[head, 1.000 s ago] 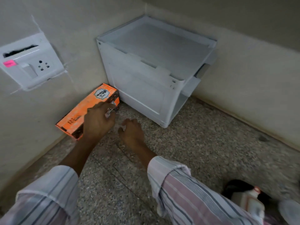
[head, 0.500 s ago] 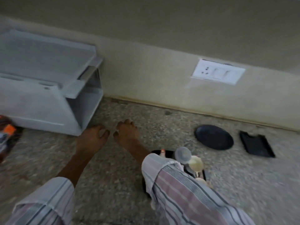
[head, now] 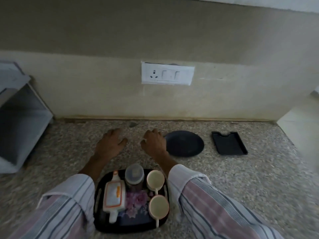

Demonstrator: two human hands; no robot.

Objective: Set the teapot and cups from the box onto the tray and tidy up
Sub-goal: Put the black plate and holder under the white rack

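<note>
A black tray (head: pixel 138 225) with a pink flower print lies on the speckled counter right in front of me, between my sleeves. On it stand a white and orange teapot (head: pixel 113 195), a lidded jar (head: pixel 134 175) and two cream cups (head: pixel 155 180) (head: pixel 158 206). My left hand (head: pixel 110 144) and my right hand (head: pixel 154 144) hover over the counter beyond the tray, fingers loosely curled, holding nothing. The box is out of view.
A round black plate (head: pixel 185 143) lies just right of my right hand, and a black rectangular holder (head: pixel 228 143) further right. A white shelf unit (head: pixel 19 118) stands at the far left. A wall socket (head: pixel 167 74) sits above the counter, which ends at the right.
My view has swung right from the orange box and white shelf unit to the tray. My left hand has let go of the box; both hands have moved right with nothing in them.
</note>
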